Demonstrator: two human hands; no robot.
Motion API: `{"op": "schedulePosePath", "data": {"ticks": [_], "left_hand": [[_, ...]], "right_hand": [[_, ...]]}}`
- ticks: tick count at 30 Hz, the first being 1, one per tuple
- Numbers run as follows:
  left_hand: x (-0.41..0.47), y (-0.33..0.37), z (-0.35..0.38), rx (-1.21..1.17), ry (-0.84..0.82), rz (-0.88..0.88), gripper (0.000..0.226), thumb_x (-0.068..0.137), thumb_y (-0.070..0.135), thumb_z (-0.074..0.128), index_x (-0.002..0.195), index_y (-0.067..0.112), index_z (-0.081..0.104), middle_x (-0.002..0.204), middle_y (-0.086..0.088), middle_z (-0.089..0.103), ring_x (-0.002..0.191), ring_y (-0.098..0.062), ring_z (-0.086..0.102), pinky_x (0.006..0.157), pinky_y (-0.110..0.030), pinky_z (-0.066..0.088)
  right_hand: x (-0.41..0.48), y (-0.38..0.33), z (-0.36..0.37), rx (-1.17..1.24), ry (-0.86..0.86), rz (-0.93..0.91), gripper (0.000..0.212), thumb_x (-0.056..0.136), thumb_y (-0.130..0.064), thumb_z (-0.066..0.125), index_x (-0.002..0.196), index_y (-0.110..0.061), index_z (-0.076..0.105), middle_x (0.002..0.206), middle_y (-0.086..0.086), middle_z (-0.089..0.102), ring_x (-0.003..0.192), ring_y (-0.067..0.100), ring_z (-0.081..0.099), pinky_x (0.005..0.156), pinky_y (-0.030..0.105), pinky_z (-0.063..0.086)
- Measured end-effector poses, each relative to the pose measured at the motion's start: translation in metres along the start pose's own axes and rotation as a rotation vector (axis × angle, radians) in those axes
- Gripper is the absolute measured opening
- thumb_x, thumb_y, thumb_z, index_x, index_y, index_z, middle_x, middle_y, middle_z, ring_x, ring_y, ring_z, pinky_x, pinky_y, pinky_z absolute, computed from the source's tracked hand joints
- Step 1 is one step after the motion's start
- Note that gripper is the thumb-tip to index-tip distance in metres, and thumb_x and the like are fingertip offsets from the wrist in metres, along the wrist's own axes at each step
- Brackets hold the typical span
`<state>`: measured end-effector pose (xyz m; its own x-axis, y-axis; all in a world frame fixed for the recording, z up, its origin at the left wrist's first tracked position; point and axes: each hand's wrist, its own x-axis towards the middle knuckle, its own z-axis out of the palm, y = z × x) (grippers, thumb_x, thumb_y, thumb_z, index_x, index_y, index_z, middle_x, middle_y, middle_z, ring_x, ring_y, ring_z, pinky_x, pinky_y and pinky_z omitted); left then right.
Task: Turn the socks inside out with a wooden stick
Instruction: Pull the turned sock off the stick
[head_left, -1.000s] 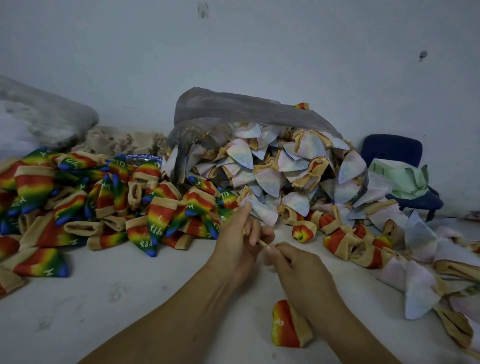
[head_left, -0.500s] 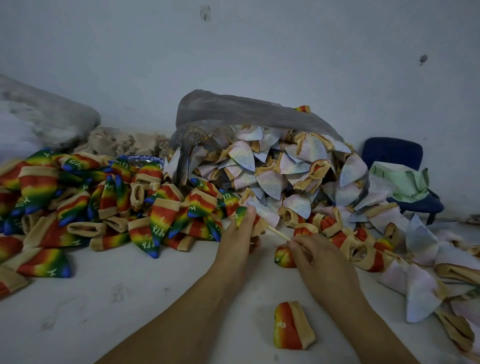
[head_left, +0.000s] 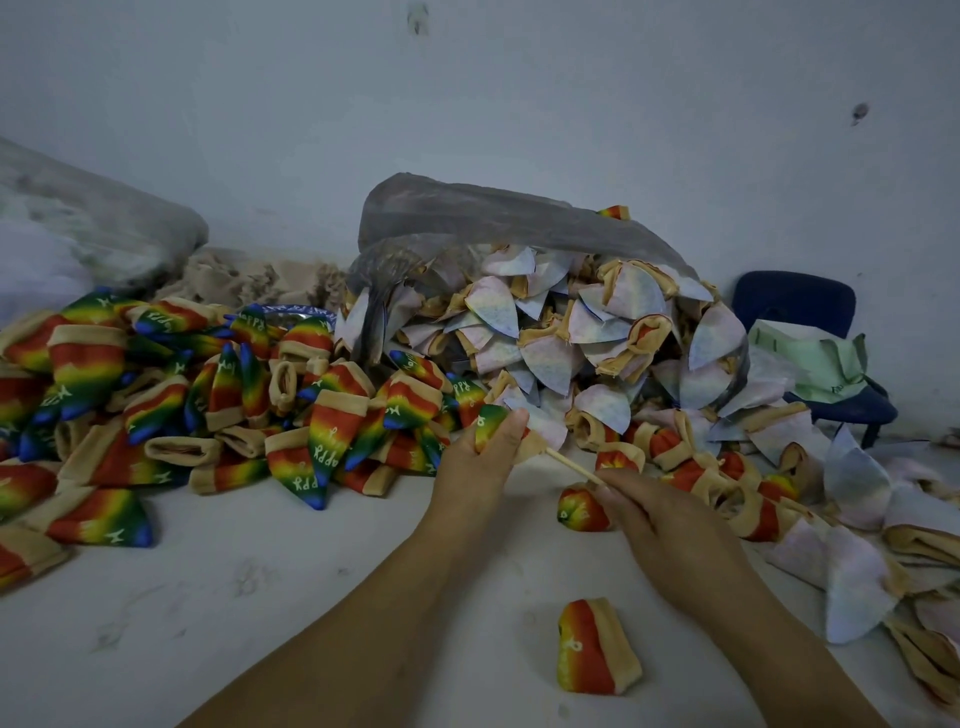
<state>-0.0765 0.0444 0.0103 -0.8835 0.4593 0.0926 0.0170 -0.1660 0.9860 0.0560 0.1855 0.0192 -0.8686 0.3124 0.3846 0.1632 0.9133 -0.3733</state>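
Left hand (head_left: 480, 460) grips a rainbow sock (head_left: 491, 422); right hand (head_left: 670, 525) pinches the wooden stick (head_left: 574, 466) — its tip inside the sock.

We count two hands, the left hand (head_left: 478, 462) and the right hand (head_left: 670, 525), and one wooden stick (head_left: 571, 466), pinched in the right. One held sock (head_left: 491, 421) sits in the left hand's grip. Two loose rainbow socks lie near us: the far loose sock (head_left: 582, 512) and the near loose sock (head_left: 597, 647). On the left, a rainbow heap (head_left: 156, 405), too many for us to count. Far centre, one plastic bag (head_left: 493, 213) spills pale socks (head_left: 550, 358), also beyond counting. Far right, one blue chair (head_left: 795, 301).
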Motion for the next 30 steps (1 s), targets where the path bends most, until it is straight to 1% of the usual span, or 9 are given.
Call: {"op": "schedulePosePath", "data": {"ticks": [5, 11, 13, 15, 17, 18, 20, 23, 30], "left_hand": [[0.002, -0.004, 0.001, -0.049, -0.066, -0.03, 0.053, 0.082, 0.061, 0.063, 0.043, 0.028, 0.053, 0.047, 0.01, 0.042, 0.04, -0.004, 0.036, 0.044, -0.017, 0.031], [-0.007, -0.005, 0.006, 0.122, -0.093, 0.051, 0.067, 0.068, 0.086, 0.043, 0.048, 0.025, 0.06, 0.056, 0.004, 0.057, 0.051, -0.005, 0.049, 0.057, -0.021, 0.038], [-0.008, -0.004, 0.006, 0.154, -0.053, 0.068, 0.064, 0.071, 0.087, 0.04, 0.059, 0.029, 0.066, 0.059, 0.012, 0.06, 0.058, -0.001, 0.053, 0.061, -0.021, 0.04], [-0.008, -0.004, 0.008, 0.095, -0.023, 0.067, 0.063, 0.067, 0.09, 0.046, 0.088, 0.037, 0.072, 0.081, 0.016, 0.067, 0.084, -0.007, 0.061, 0.075, -0.027, 0.049], [-0.008, -0.002, 0.01, 0.007, -0.029, 0.035, 0.074, 0.066, 0.086, 0.055, 0.119, 0.036, 0.067, 0.11, -0.005, 0.066, 0.105, -0.026, 0.06, 0.091, -0.04, 0.052], [-0.007, -0.002, 0.01, -0.033, -0.044, 0.037, 0.069, 0.068, 0.082, 0.059, 0.116, 0.033, 0.069, 0.102, -0.01, 0.065, 0.095, -0.028, 0.062, 0.082, -0.038, 0.055], [-0.006, -0.002, 0.008, -0.05, -0.076, 0.041, 0.048, 0.07, 0.076, 0.061, 0.085, 0.033, 0.076, 0.068, 0.004, 0.059, 0.062, -0.013, 0.052, 0.056, -0.023, 0.042], [-0.006, -0.001, 0.007, 0.029, -0.048, 0.014, 0.042, 0.068, 0.073, 0.055, 0.053, 0.035, 0.065, 0.053, 0.014, 0.054, 0.052, -0.003, 0.048, 0.058, -0.023, 0.036], [0.001, -0.006, 0.007, 0.061, 0.073, -0.067, 0.039, 0.086, 0.061, 0.062, 0.071, 0.026, 0.07, 0.074, 0.005, 0.064, 0.079, -0.015, 0.059, 0.07, -0.029, 0.043]], "right_hand": [[-0.001, 0.003, -0.004, 0.022, -0.048, 0.009, 0.027, 0.097, -0.043, 0.039, 0.115, -0.04, 0.059, 0.074, -0.024, 0.052, 0.072, -0.006, 0.05, 0.056, 0.014, 0.03], [0.001, 0.012, -0.01, 0.102, -0.052, -0.026, 0.032, 0.091, -0.051, 0.03, 0.095, -0.036, 0.059, 0.083, -0.01, 0.059, 0.079, 0.002, 0.052, 0.062, 0.019, 0.04], [0.001, 0.011, -0.01, 0.123, -0.04, -0.037, 0.034, 0.09, -0.052, 0.028, 0.092, -0.036, 0.058, 0.083, -0.008, 0.059, 0.079, 0.004, 0.053, 0.066, 0.025, 0.043], [0.001, 0.009, -0.009, 0.14, -0.037, -0.037, 0.038, 0.086, -0.058, 0.025, 0.091, -0.038, 0.057, 0.082, -0.01, 0.059, 0.079, 0.003, 0.053, 0.066, 0.026, 0.044], [0.0, 0.009, -0.008, 0.148, -0.053, -0.031, 0.034, 0.088, -0.056, 0.028, 0.091, -0.039, 0.057, 0.083, -0.01, 0.059, 0.079, 0.002, 0.052, 0.067, 0.026, 0.044], [0.001, 0.009, -0.007, 0.156, -0.065, -0.023, 0.028, 0.091, -0.052, 0.032, 0.092, -0.039, 0.057, 0.082, -0.009, 0.059, 0.078, 0.002, 0.052, 0.067, 0.026, 0.044], [0.0, 0.01, -0.005, 0.166, -0.085, -0.012, 0.017, 0.097, -0.042, 0.039, 0.093, -0.039, 0.056, 0.078, -0.01, 0.057, 0.075, 0.003, 0.052, 0.065, 0.025, 0.042], [-0.001, 0.009, -0.003, 0.141, -0.091, -0.012, 0.013, 0.098, -0.038, 0.04, 0.095, -0.042, 0.053, 0.076, -0.012, 0.056, 0.074, 0.002, 0.052, 0.061, 0.02, 0.038], [0.001, 0.006, -0.003, 0.112, -0.102, -0.012, 0.013, 0.098, -0.039, 0.04, 0.096, -0.044, 0.052, 0.076, -0.014, 0.056, 0.074, 0.001, 0.052, 0.061, 0.021, 0.038]]}}
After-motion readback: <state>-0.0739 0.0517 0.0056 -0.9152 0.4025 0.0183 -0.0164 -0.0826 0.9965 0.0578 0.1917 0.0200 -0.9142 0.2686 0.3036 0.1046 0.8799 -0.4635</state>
